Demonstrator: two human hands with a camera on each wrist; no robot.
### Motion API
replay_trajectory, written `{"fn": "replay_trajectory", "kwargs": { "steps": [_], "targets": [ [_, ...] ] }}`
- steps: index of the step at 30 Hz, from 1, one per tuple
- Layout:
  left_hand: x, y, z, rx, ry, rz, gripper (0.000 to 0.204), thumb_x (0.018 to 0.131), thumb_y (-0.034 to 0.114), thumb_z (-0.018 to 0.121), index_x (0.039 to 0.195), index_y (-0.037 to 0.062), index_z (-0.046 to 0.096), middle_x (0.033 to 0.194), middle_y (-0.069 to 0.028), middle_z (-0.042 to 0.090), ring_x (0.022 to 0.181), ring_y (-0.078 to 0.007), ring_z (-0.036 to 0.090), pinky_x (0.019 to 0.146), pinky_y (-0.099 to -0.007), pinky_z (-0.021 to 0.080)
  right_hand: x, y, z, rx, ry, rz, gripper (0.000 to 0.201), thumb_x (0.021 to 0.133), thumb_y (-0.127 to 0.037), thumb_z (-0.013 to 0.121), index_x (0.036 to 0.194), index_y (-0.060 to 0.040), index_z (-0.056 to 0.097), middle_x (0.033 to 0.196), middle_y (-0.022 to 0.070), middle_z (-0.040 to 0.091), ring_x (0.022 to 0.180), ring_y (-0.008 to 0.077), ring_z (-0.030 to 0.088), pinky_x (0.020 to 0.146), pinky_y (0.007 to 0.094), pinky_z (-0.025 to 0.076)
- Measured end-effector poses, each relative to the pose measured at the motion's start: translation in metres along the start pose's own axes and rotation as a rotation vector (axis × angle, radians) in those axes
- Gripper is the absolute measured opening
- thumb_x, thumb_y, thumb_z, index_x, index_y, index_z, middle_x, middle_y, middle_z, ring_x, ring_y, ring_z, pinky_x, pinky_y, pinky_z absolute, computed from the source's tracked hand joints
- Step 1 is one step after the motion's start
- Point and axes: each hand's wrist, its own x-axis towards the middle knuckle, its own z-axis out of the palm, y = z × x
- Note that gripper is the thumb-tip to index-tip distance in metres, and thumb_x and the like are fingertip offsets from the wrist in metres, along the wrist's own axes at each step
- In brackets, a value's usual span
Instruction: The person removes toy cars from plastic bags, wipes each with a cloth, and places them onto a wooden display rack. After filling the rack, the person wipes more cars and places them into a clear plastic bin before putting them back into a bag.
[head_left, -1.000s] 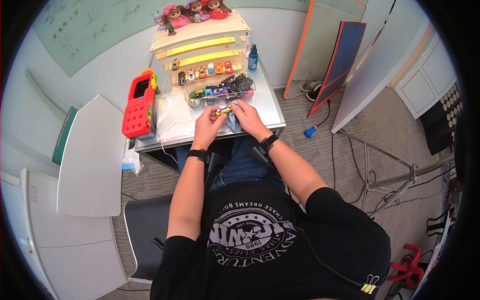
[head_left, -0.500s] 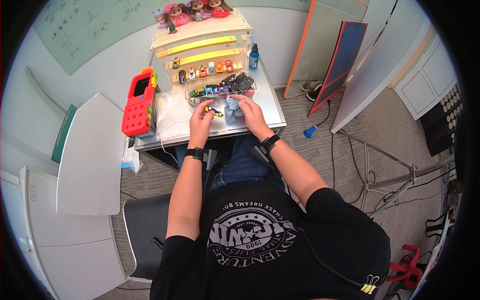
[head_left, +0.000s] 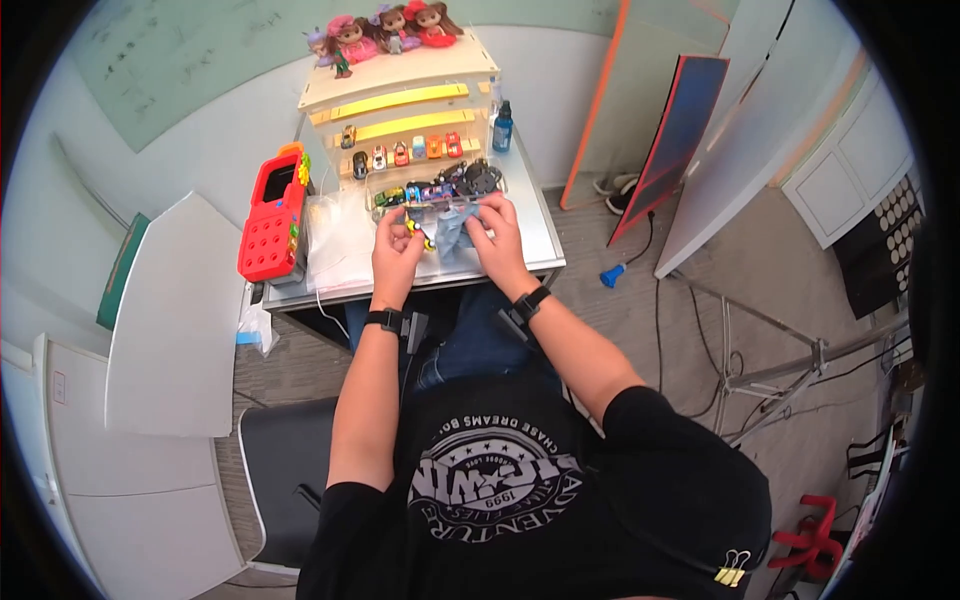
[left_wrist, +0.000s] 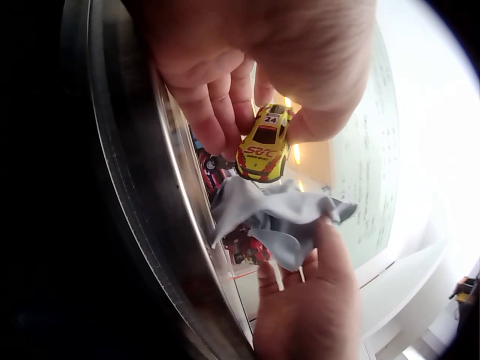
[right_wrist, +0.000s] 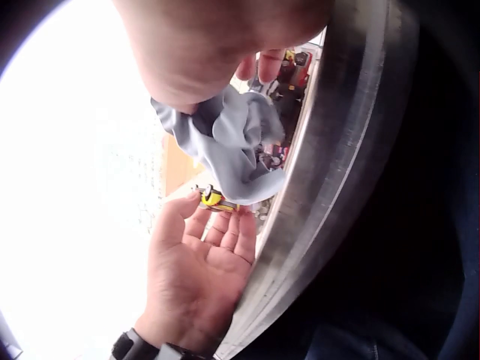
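While the left hand has a little yellow toy car pinched between thumb and fingers, the right hand has its thumb and fingers clamped on a crumpled grey-blue cloth. So yeah, both grips are closed on something. The car's got red lettering on the hood and a 24 on the roof, and its nose points at the cloth. It's right beside it, but I can't tell if they're actually touching.

Both hands are over the near side of the table, just in front of a clear bin loaded with more toy vehicles. Behind that is a stepped shelf with a row of small cars on it, and some dolls sitting on top. Blue bottle off to the right, red toy case over on the left.
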Motion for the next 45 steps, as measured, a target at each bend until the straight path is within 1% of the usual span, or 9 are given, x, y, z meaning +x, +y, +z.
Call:
{"fn": "replay_trajectory", "kwargs": {
  "steps": [4, 6, 10, 12, 19, 23, 33, 39, 45],
  "targets": [
    [-0.004, -0.001, 0.003, 0.051, 0.005, -0.010, 0.055, 0.097, -0.001, 0.066, 0.148, 0.0006, 0.044, 0.099, -0.0045, 0.062, 0.086, -0.0076, 0.063, 0.075, -0.0225, 0.052, 0.019, -0.033, -0.006, 0.048, -0.009, 0.002, 0.016, 0.096, -0.008, 0.068, 0.109, -0.0011, 0.073, 0.103, 0.0140, 0.065, 0.090, 0.0277, 0.064, 0.085, 0.0355, 0.053],
    [-0.003, -0.001, 0.004, 0.040, -0.008, 0.006, 0.055, 0.094, -0.002, 0.068, 0.145, 0.0009, 0.047, 0.101, -0.0052, 0.065, 0.089, -0.0100, 0.065, 0.079, -0.0248, 0.054, 0.020, -0.041, 0.001, 0.067, -0.165, 0.141, 0.019, 0.097, -0.010, 0.069, 0.113, -0.0013, 0.073, 0.103, 0.0151, 0.069, 0.095, 0.0289, 0.067, 0.088, 0.0354, 0.053],
    [-0.003, -0.009, 0.003, 0.111, -0.023, 0.073, 0.059, 0.091, 0.000, 0.072, 0.146, 0.0043, 0.050, 0.107, -0.0075, 0.067, 0.095, -0.0140, 0.068, 0.081, -0.0267, 0.056, 0.009, -0.038, 0.029, 0.171, -0.302, 0.119, 0.024, 0.097, -0.015, 0.071, 0.117, -0.0017, 0.068, 0.120, 0.0177, 0.072, 0.110, 0.0303, 0.071, 0.094, 0.0355, 0.054],
    [-0.004, -0.008, 0.001, 0.197, -0.014, 0.079, 0.061, 0.089, 0.001, 0.073, 0.145, 0.0056, 0.052, 0.110, -0.0089, 0.068, 0.098, -0.0161, 0.069, 0.080, -0.0287, 0.057, 0.002, -0.029, 0.034, 0.287, -0.330, 0.400, 0.036, 0.099, -0.016, 0.072, 0.129, -0.0009, 0.061, 0.127, 0.0148, 0.070, 0.119, 0.0216, 0.066, 0.100, 0.0340, 0.052],
    [-0.009, 0.014, 0.015, 0.296, -0.049, 0.024, 0.062, 0.087, -0.002, 0.071, 0.145, 0.0050, 0.053, 0.112, -0.0111, 0.069, 0.102, -0.0183, 0.069, 0.080, -0.0309, 0.060, 0.000, 0.000, 0.038, 0.389, -0.325, 0.470, 0.027, 0.102, -0.017, 0.068, 0.124, -0.0023, 0.061, 0.113, 0.0050, 0.069, 0.102, 0.0111, 0.064, 0.088, 0.0288, 0.053],
    [-0.011, 0.008, 0.018, 0.544, -0.028, 0.205, 0.052, 0.085, -0.003, 0.070, 0.136, 0.0029, 0.060, 0.114, -0.0130, 0.067, 0.104, -0.0233, 0.071, 0.084, -0.0324, 0.061, -0.002, 0.005, 0.037, 0.611, -0.272, 0.540, 0.018, 0.104, -0.013, 0.065, 0.119, -0.0032, 0.063, 0.105, 0.0020, 0.070, 0.092, 0.0071, 0.064, 0.081, 0.0250, 0.052],
    [-0.013, 0.013, 0.019, 0.530, -0.020, 0.221, 0.030, 0.091, 0.001, 0.069, 0.121, -0.0008, 0.067, 0.117, -0.0153, 0.069, 0.103, -0.0295, 0.073, 0.089, -0.0362, 0.063, 0.002, 0.007, 0.032, 0.818, -0.224, 0.667, 0.015, 0.106, -0.012, 0.063, 0.117, -0.0028, 0.063, 0.106, 0.0025, 0.071, 0.094, 0.0079, 0.066, 0.083, 0.0244, 0.053],
    [-0.008, -0.002, 0.010, 0.291, 0.067, 0.029, 0.026, 0.101, 0.005, 0.063, 0.125, -0.0041, 0.062, 0.108, -0.0114, 0.072, 0.095, -0.0168, 0.072, 0.082, -0.0292, 0.059, 0.001, 0.005, 0.034, 0.824, -0.098, 0.672, 0.013, 0.105, -0.012, 0.063, 0.114, -0.0037, 0.063, 0.101, 0.0013, 0.070, 0.093, 0.0065, 0.063, 0.081, 0.0241, 0.051],
    [-0.011, -0.005, 0.004, 0.086, 0.053, -0.031, 0.022, 0.103, 0.006, 0.058, 0.123, -0.0022, 0.057, 0.101, -0.0093, 0.071, 0.090, -0.0142, 0.070, 0.076, -0.0265, 0.058, -0.004, 0.013, 0.039, 0.578, -0.038, 0.581, 0.014, 0.101, -0.016, 0.069, 0.104, -0.0055, 0.061, 0.095, -0.0007, 0.066, 0.088, 0.0061, 0.059, 0.079, 0.0242, 0.049]
  ]
}}
